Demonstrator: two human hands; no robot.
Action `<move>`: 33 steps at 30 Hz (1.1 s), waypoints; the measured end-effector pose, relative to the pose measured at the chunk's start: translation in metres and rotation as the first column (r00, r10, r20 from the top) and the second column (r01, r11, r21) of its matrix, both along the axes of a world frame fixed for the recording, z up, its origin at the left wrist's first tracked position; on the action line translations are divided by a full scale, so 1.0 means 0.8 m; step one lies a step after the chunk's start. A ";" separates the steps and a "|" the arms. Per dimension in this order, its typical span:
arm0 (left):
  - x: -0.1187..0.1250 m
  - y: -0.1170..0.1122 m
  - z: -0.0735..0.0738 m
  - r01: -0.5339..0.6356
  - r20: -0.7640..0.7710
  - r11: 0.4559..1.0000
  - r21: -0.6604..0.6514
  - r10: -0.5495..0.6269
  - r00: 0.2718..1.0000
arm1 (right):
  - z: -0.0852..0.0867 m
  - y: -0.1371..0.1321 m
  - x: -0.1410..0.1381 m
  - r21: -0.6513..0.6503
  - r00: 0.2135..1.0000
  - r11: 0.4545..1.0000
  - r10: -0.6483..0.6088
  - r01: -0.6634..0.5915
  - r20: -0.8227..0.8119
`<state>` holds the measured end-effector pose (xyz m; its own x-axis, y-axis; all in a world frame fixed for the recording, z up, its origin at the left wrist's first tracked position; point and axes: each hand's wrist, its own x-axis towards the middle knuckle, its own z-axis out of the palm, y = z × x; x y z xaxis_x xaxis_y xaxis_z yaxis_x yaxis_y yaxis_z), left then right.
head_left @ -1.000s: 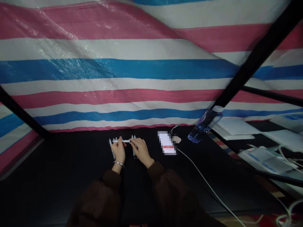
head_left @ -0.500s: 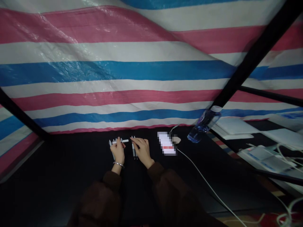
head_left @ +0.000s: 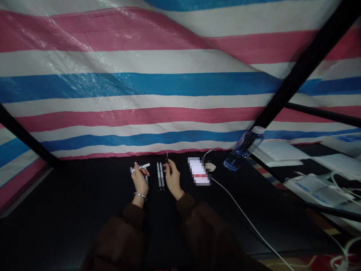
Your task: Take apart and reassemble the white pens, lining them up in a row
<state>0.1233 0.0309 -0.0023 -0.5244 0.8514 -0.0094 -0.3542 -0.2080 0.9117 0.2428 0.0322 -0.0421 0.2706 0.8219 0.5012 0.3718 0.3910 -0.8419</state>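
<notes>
Pinching narrowly, the person's right hand [head_left: 173, 178] holds a thin dark rod with a pale tip [head_left: 167, 156] nearly upright above the smooth black bench [head_left: 93, 210]. To its left, the left hand [head_left: 140, 179] grips a smooth white cylindrical barrel [head_left: 146, 165] sideways, above other partly hidden white-and-grey pens [head_left: 146, 177]. Two slim, plastic-looking grey-and-white pens [head_left: 159, 177] lie parallel between the hands. With so small a hold, the rod could slip, and its dark part would probably be hard to spot against the bench. Round pens may roll if a knuckle or the hard silver bangle [head_left: 140, 195] brushes them. Beyond, a crinkled, glossy plastic sheet with red, white and blue stripes [head_left: 146, 82] hangs along the far edge.
</notes>
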 end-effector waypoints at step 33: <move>-0.012 0.008 -0.007 0.066 0.173 0.997 0.029 -0.070 0.982 | 0.018 -0.007 0.005 0.092 0.982 0.991 -0.114 0.101 0.152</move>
